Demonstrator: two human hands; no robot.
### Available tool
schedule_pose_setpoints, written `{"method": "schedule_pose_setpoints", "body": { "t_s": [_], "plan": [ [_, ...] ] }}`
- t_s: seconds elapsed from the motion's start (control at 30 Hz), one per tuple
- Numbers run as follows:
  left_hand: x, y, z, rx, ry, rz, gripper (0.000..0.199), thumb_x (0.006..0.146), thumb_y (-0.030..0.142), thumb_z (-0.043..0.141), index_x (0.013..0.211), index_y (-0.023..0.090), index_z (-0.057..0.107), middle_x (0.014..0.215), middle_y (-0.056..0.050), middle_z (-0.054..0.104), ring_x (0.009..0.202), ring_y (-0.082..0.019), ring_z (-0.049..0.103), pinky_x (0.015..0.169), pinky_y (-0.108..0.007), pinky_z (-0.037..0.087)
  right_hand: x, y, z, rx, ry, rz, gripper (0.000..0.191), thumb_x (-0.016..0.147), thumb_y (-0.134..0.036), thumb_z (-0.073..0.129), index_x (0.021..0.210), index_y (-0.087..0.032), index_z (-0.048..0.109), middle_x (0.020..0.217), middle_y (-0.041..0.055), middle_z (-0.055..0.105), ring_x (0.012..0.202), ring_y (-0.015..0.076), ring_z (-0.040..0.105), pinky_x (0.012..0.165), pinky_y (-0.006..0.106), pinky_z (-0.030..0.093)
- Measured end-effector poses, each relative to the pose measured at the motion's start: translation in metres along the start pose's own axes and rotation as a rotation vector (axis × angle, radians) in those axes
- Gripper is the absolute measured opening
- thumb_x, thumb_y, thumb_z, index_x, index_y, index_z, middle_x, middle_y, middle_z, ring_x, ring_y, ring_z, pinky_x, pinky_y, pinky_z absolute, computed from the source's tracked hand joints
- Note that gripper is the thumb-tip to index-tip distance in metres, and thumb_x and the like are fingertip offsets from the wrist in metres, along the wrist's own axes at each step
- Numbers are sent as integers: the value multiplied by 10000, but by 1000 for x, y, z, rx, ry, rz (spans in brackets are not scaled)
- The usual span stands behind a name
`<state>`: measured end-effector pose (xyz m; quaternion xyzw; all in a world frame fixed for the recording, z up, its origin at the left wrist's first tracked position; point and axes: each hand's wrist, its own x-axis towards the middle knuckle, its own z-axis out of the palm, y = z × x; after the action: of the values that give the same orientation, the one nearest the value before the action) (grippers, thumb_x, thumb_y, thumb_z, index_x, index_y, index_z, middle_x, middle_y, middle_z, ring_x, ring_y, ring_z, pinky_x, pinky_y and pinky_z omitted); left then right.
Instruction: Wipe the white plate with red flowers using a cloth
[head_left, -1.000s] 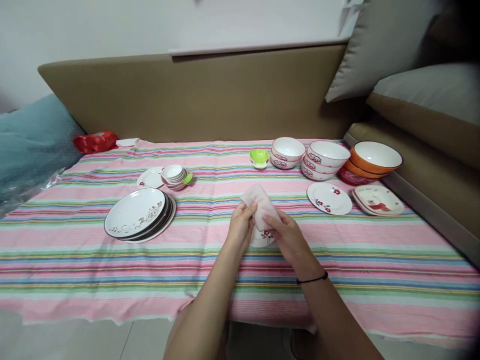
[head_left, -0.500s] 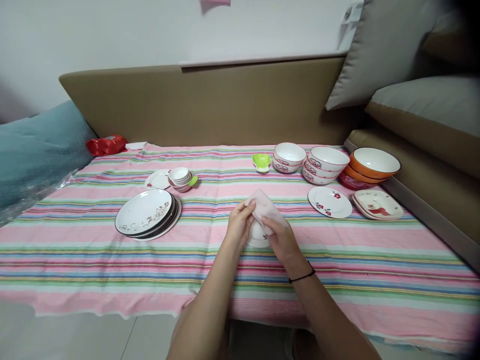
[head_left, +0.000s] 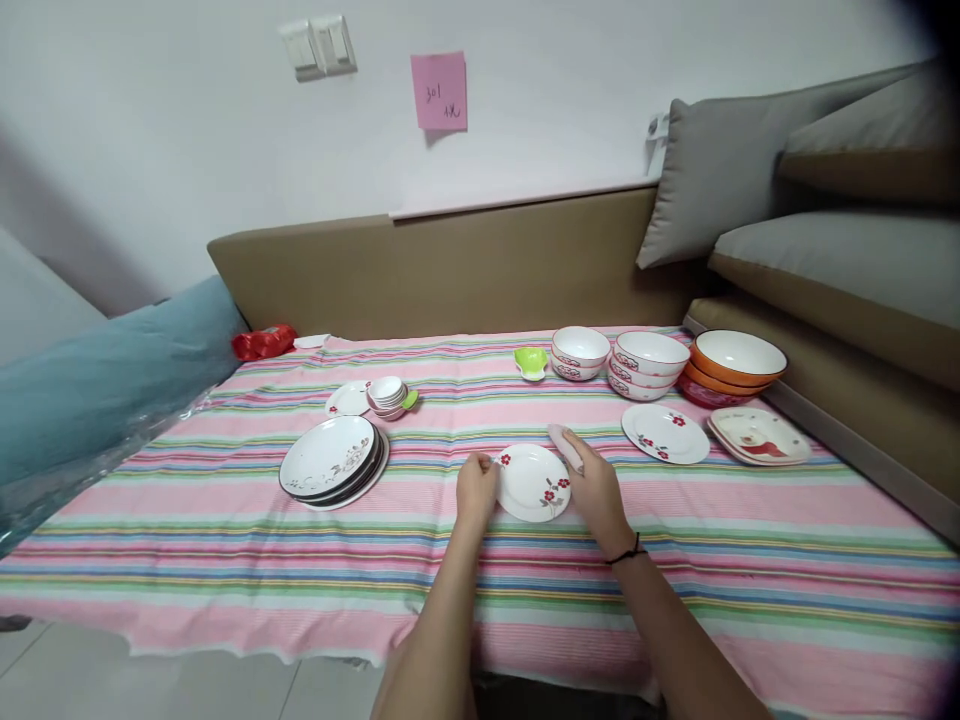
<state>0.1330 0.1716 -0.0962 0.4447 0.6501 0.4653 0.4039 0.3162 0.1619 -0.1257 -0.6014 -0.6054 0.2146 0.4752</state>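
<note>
A white plate with red flowers (head_left: 532, 484) lies on the striped cloth (head_left: 420, 580), between my two hands. My left hand (head_left: 477, 488) pinches the plate's left edge between thumb and fingers. Folded pale cloth (head_left: 564, 447) is gripped in my right hand (head_left: 598, 490), which is at the plate's right edge. To the right lies another flowered plate (head_left: 665, 434), beside a stack of squarish plates (head_left: 759, 436). At the left are a stack of large plates (head_left: 330, 460) and small nested bowls (head_left: 388, 393) near a small plate (head_left: 348, 400).
Behind the plates stand white bowl stacks (head_left: 580, 350) (head_left: 649, 362), orange bowls (head_left: 738, 360) and a green dish (head_left: 531, 362). A red package (head_left: 264, 342) lies back left. Cushions (head_left: 840, 280) rise on the right, a teal one (head_left: 112, 370) on the left.
The view has tilted up, showing more wall. My hands have parted; the cloth, earlier spread between both, is now only in my right hand. My left hand has taken the plate's edge, uncovering the plate.
</note>
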Motion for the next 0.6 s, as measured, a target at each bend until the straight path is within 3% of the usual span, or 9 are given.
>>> {"method": "schedule_pose_setpoints", "body": {
  "t_s": [0.1,0.27,0.4,0.5,0.6],
  "plan": [
    [-2,-6,-3,117,-56,12,173,623,5,549,647,162,620,667,-48,640,728,-205,574,790,-329,423,-2,4,14,-73,-147,-80,670,697,-4,416,1339,-152,539,1407,112,517,1362,260,398,1159,480,292],
    [-4,-9,-6,158,-165,56,209,603,25,514,645,153,674,661,-36,679,731,-207,604,766,-303,444,-16,-21,39,-126,-453,-248,725,668,39,390,1370,-108,498,1474,113,429,1420,217,290,1184,440,245],
    [-8,-5,-10,107,-185,86,146,577,76,569,638,157,674,649,-36,678,767,-241,621,782,-347,470,-29,-36,24,-198,-595,-285,666,714,20,361,1318,-171,568,1443,66,474,1384,185,364,1163,368,275],
    [-16,0,-13,50,-173,118,157,556,84,605,669,163,681,679,-50,685,815,-267,631,825,-390,470,-37,-37,7,-299,-597,-231,611,744,7,358,1273,-164,610,1415,102,501,1359,226,406,1134,395,315],
    [-34,16,-18,0,-119,175,235,552,87,632,763,164,699,837,-98,708,963,-300,616,931,-427,426,-42,-37,0,-381,-574,-200,605,767,12,352,1309,-136,574,1420,129,491,1370,238,386,1124,386,327]
  ]
}}
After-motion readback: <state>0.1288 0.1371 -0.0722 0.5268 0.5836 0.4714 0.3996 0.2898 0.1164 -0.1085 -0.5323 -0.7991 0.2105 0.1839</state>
